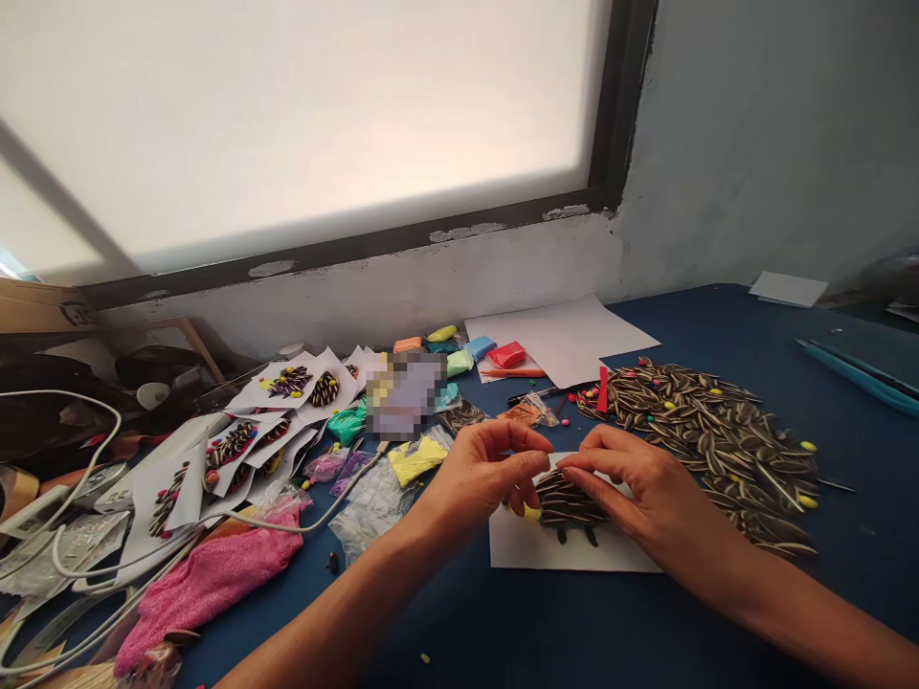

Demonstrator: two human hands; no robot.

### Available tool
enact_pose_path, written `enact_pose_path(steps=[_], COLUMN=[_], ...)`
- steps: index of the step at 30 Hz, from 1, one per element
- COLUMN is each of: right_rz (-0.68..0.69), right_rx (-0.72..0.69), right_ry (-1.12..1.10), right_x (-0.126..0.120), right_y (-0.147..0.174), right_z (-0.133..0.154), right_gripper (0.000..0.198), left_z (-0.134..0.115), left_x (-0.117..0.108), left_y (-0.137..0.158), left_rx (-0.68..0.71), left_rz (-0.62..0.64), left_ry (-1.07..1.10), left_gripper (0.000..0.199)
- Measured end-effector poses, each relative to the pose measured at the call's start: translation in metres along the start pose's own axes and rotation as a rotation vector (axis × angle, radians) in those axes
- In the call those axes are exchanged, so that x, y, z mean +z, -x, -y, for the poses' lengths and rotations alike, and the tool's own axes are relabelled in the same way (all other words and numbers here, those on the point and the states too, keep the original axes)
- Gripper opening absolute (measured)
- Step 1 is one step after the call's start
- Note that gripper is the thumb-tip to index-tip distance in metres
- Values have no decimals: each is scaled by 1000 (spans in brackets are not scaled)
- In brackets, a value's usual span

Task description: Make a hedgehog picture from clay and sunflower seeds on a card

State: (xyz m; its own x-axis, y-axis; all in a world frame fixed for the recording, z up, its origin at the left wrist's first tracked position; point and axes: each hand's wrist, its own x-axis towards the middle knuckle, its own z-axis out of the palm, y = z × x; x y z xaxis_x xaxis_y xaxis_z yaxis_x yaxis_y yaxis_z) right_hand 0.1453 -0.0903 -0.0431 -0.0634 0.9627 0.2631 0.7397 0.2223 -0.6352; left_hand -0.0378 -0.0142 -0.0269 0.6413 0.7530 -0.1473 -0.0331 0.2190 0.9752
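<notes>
Lying on a small white sheet (513,553), a figure made of striped seeds (571,502) sits just under both hands, with a yellow bit (532,514) at its nine o'clock end and two dark seeds (591,537) along its six o'clock side. The left hand (484,469) comes in from nine o'clock, fingers curled and thumb brought close to the forefinger; the right hand (650,483) comes in from three o'clock, thumb and forefinger pinched near the left fingertips. Whether either pinch has hold of something, I cannot tell.

At two o'clock spreads a loose seed pile (732,431) dotted with coloured beads, a red strip (602,390) at its near-left edge. At eleven o'clock a red packet (506,355) and a blue packet (481,347) lie by a large white sheet (599,335). Between nine and ten o'clock are wrapped yellow clay (418,460) and, farther off, overlapping seed pictures (231,445). Just below nine o'clock, a pink cloth (215,572) lies on the blue table (474,632).
</notes>
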Motion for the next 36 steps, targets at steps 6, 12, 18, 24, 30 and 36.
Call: enact_pose_path(steps=[6,12,18,24,30,36], right_rz=[31,-20,-142,-195,-166,-173], right_rx=[-8,-17,-78,-136,-166,-11], right_ry=[26,-7,-155,-154,-178,-10], right_x=[2,-1,-10,-16,-25,-40], right_y=[-1,-1,2,7,8,9], right_z=[2,2,13,23,20,5], right_gripper=[37,32,13,11,13,17], left_z=[0,2,-1,-10,-18,-16], left_x=[0,-2,1,10,12,2], left_y=[1,0,2,13,14,17], left_rx=[8,15,-3,-17,37,200], left_rz=[14,7,32,173,244,19], left_ry=[2,-15,-44,-128,-258,-786], left_gripper=[26,28,33,43,45,49])
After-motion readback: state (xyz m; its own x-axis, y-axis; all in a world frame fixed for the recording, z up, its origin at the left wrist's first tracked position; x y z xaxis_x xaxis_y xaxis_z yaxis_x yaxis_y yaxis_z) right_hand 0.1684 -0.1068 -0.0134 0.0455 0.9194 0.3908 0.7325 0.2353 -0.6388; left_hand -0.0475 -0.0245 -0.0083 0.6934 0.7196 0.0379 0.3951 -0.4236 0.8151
